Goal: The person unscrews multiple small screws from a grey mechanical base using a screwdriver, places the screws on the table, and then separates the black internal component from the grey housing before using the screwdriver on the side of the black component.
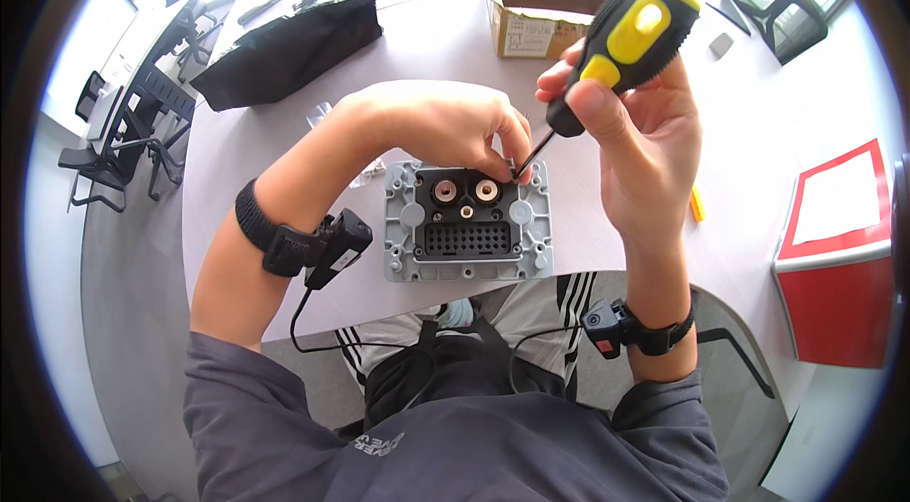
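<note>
The head-worn fisheye over there peers steeply down at close range on the grey-framed connector housing, catching the wearer's striped trousers on its near side and the open cardboard box beyond it.

Screwdriver: tip too small to make out beside the left hand. Clear plastic: partly hidden behind the left forearm. Cardboard box: right side partly covered by the screwdriver.

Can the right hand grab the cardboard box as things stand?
Probably not: the box sits just beyond, seemingly within reach, but the right hand is occupied holding the screwdriver, its shaft angled down toward the grey unit.
</note>
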`<state>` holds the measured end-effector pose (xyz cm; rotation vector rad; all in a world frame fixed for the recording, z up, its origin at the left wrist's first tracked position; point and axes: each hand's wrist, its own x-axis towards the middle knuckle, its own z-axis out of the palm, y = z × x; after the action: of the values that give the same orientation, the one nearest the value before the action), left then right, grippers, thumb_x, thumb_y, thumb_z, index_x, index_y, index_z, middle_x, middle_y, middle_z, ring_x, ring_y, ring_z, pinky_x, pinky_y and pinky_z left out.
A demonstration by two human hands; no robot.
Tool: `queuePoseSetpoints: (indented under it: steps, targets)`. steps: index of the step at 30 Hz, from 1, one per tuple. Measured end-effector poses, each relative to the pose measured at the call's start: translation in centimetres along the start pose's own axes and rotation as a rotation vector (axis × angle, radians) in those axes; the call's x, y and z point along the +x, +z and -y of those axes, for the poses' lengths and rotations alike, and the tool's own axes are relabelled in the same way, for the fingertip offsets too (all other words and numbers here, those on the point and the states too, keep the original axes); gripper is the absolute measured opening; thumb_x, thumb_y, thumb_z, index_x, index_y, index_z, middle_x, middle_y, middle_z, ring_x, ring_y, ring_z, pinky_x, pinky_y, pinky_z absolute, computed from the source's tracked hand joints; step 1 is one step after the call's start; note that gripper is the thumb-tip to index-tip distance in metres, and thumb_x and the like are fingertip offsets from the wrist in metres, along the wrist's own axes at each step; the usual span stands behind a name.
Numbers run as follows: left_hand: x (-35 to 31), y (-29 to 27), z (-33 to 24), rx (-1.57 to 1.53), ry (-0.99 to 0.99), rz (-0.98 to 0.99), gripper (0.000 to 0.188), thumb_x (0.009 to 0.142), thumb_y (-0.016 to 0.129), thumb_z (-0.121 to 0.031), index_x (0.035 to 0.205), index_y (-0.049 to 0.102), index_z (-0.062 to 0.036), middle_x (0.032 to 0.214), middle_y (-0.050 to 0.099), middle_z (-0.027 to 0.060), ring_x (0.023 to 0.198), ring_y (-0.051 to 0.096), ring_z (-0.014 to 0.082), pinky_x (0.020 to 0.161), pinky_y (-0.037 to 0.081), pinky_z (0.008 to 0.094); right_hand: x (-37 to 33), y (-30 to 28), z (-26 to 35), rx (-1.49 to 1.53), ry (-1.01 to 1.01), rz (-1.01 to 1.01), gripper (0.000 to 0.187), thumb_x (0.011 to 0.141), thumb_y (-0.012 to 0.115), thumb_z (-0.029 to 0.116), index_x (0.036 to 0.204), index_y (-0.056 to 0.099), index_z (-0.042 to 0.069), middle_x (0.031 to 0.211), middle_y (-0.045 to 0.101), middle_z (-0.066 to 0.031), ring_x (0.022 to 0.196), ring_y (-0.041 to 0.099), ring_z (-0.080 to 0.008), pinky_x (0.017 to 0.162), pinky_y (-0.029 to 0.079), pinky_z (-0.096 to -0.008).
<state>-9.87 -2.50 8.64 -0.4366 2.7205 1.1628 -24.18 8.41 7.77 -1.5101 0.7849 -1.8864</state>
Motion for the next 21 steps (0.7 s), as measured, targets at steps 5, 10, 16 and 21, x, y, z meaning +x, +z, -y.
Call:
queuePoseSetpoints:
  steps: [5,10,16,21]
  targets:
    - [0.6,-0.2,1.1,0.000,0.112,0.117,0.019,0.081,0.064,-0.013,0.098,0.069,-0.0071,0.095,0.065,0.0068,0.087,0.060,0.0203,0.081,0.045,0.0324,0.0,0.2,-0.4,0.157,0.127,0.069,0.028,0.095,0.051,0.018,0.113,0.048,-0.003,0.104,0.062,-0.0174,0.090,0.063,-0.0175,0.080,0.050,-0.0297]
    - [1.6,-0.1,2.4,0.031,0.121,0.129,0.021,0.080,0.066,-0.016,0.099,0.069,-0.0072,0.085,0.067,0.0099,0.084,0.061,0.0206,0.080,0.046,0.0316,-0.5,1.3,-1.2,0.450,0.154,0.065,0.038,0.099,0.040,0.029,0.120,0.041,-0.003,0.088,0.056,-0.0112,0.075,0.058,-0.0144,0.068,0.047,-0.0262]
    - [1.8,-0.7,1.6,-0.046,0.122,0.164,0.024,0.079,0.067,-0.019,0.098,0.068,-0.0048,0.090,0.068,0.0101,0.086,0.062,0.0212,0.080,0.046,0.0316,-0.1,2.0,-1.9,0.267,0.088,-0.012,0.039,0.099,0.037,0.034,0.118,0.037,0.000,0.091,0.056,-0.0141,0.073,0.057,-0.0139,0.061,0.046,-0.0239]
    - [1.9,-0.9,1.3,0.099,0.039,0.181,0.029,0.079,0.068,-0.025,0.098,0.067,-0.0029,0.094,0.068,0.0115,0.087,0.063,0.0216,0.081,0.047,0.0317,-0.2,3.1,-1.8,0.558,0.049,-0.147,0.035,0.099,0.040,0.033,0.114,0.032,0.003,0.094,0.054,-0.0157,0.067,0.052,-0.0132,0.054,0.043,-0.0210]
